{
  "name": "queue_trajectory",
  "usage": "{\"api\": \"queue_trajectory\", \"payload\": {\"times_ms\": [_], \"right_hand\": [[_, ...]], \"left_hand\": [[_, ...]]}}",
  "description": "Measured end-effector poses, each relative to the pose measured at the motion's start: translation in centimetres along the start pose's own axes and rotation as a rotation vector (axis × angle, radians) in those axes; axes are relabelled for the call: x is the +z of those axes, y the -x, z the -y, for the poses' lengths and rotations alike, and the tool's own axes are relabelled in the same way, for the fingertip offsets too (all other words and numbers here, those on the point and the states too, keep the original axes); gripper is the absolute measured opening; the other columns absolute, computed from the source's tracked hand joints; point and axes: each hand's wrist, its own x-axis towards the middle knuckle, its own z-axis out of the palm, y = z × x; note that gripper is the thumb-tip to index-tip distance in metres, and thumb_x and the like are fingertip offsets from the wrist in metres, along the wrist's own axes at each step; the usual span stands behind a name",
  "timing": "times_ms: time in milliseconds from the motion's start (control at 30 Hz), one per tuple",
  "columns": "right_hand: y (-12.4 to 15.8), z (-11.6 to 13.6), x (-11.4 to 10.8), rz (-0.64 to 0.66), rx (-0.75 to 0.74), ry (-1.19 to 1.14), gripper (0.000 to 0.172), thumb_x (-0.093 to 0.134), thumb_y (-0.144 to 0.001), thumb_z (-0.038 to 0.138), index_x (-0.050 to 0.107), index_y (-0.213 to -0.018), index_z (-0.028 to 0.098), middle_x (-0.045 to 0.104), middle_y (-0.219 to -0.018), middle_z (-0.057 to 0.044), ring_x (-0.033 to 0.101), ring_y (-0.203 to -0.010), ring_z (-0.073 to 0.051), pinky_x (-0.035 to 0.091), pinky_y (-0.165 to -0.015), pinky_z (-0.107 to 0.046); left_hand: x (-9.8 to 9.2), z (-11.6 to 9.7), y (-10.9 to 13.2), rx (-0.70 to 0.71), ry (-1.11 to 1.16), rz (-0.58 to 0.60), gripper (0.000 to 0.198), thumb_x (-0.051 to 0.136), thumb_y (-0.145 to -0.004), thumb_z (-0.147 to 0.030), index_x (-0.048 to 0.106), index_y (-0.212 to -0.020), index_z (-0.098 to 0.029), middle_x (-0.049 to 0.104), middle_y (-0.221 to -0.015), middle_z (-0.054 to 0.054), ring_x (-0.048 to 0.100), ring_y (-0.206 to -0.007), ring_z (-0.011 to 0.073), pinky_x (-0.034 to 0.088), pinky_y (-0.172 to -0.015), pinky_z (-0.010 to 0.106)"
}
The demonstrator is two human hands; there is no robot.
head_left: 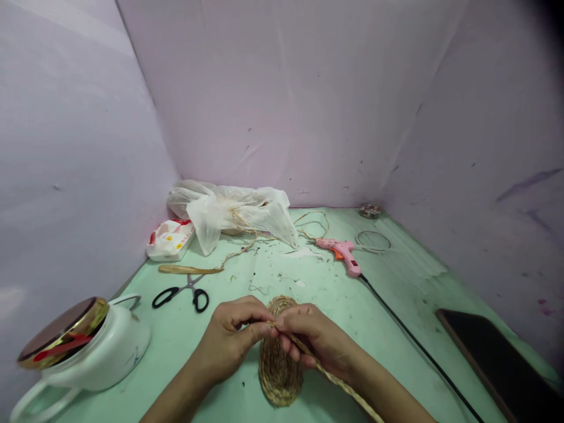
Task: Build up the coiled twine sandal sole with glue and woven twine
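Note:
A long oval piece of coiled straw braid [281,376] lies on the table under my hands. My left hand [235,335] is closed, thumb and forefinger pinching a straw cord [339,382] above the upper part of the oval. Right beside it, my right hand [311,335] is also closed on the same cord. From there the cord runs down past the right wrist to the bottom edge of the view. The fingertips of both hands nearly meet, and they hide part of the oval and the exact spot where the cord is pinched.
Black-handled scissors [190,286] lie left, below a flat straw strip [189,269]. A pink glue gun [341,252] trails a black cable on the right. Around are a white plastic bag [238,205], tissue pack [171,241], lidded white mug [110,352] and dark phone [493,358].

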Motion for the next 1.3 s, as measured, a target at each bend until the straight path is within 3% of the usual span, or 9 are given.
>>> {"api": "queue_trajectory", "payload": {"times_ms": [200,367,567,767,933,1033,1100,1200,1300], "right_hand": [[-0.2,-0.5,0.1,-0.055,-0.058,-0.028,0.030,0.073,-0.058,0.039,0.059,-0.061,0.012,0.060,-0.048,0.001,0.040,-0.030,-0.001,0.014,-0.026,-0.014],[-0.3,-0.6,-0.4,-0.034,-0.004,0.011,0.031,0.073,-0.058,0.039,0.058,-0.056,0.012,0.056,-0.044,0.003,0.034,-0.027,0.000,0.011,-0.027,-0.015],[-0.4,-0.9,-0.4,-0.054,0.042,0.138,0.030,0.069,-0.057,0.041,0.053,-0.055,0.015,0.052,-0.042,0.005,0.032,-0.028,-0.001,0.009,-0.029,-0.016],[-0.8,-1.5,0.3,-0.123,0.031,0.221,0.037,0.069,-0.055,0.046,0.043,-0.053,0.020,0.029,-0.034,0.012,0.019,-0.029,-0.002,0.008,-0.031,-0.019],[-0.9,-1.6,0.2,-0.081,-0.040,0.230,0.039,0.066,-0.060,0.053,0.048,-0.061,0.019,0.029,-0.039,0.011,0.016,-0.032,-0.003,0.010,-0.035,-0.020],[-0.9,-1.6,0.3,-0.056,-0.152,0.261,0.038,0.066,-0.061,0.053,0.052,-0.063,0.018,0.032,-0.041,0.010,0.021,-0.036,-0.004,0.014,-0.037,-0.021],[-0.9,-1.6,0.5,-0.087,-0.201,0.291,0.035,0.065,-0.060,0.048,0.050,-0.057,0.017,0.037,-0.045,0.007,0.027,-0.040,-0.005,0.019,-0.039,-0.021],[-1.4,-1.5,0.8,-0.239,-0.234,0.315,0.026,0.062,-0.061,0.033,0.044,-0.050,0.017,0.036,-0.045,0.007,0.029,-0.044,-0.006,0.022,-0.043,-0.020],[-1.6,-0.8,0.7,-0.402,-0.321,0.232,0.020,0.056,-0.061,0.027,0.043,-0.049,0.017,0.037,-0.045,0.007,0.031,-0.045,-0.006,0.024,-0.043,-0.019]], "left_hand": [[0.5,0.6,0.1,0.002,-0.028,-0.123,0.012,0.059,-0.072,-0.015,0.066,-0.063,-0.013,0.061,-0.064,0.004,0.056,-0.062,0.0146,0.043,-0.061,0.026],[0.9,0.3,0.3,0.005,-0.023,-0.196,0.010,0.063,-0.067,-0.012,0.064,-0.057,-0.013,0.057,-0.059,0.002,0.053,-0.058,0.0129,0.041,-0.057,0.024],[0.7,0.1,0.5,0.006,0.038,-0.113,0.010,0.062,-0.064,-0.009,0.064,-0.055,-0.014,0.058,-0.059,0.002,0.052,-0.059,0.0126,0.041,-0.059,0.023],[0.9,0.4,0.5,-0.037,0.060,-0.107,0.010,0.060,-0.061,-0.007,0.065,-0.055,-0.014,0.058,-0.061,0.002,0.051,-0.061,0.0130,0.039,-0.060,0.024],[0.8,0.7,0.2,-0.080,0.144,-0.155,0.009,0.062,-0.063,-0.019,0.060,-0.056,-0.013,0.053,-0.058,0.000,0.044,-0.056,0.0108,0.034,-0.055,0.022],[0.7,0.6,0.1,-0.127,0.272,-0.099,0.020,0.063,-0.064,-0.031,0.056,-0.057,-0.013,0.045,-0.052,-0.003,0.036,-0.051,0.0088,0.030,-0.050,0.021],[0.8,0.6,0.1,-0.157,0.277,-0.057,0.026,0.062,-0.065,-0.037,0.054,-0.056,-0.014,0.044,-0.051,-0.003,0.035,-0.050,0.0085,0.030,-0.048,0.020],[1.1,1.0,0.0,-0.142,0.122,-0.098,0.027,0.062,-0.069,-0.037,0.056,-0.056,-0.014,0.049,-0.052,-0.001,0.041,-0.052,0.0103,0.033,-0.049,0.020],[1.3,1.8,-0.7,-0.057,0.028,-0.272,0.020,0.062,-0.069,-0.036,0.067,-0.072,-0.017,0.063,-0.069,0.002,0.053,-0.063,0.0148,0.042,-0.058,0.022]]}}
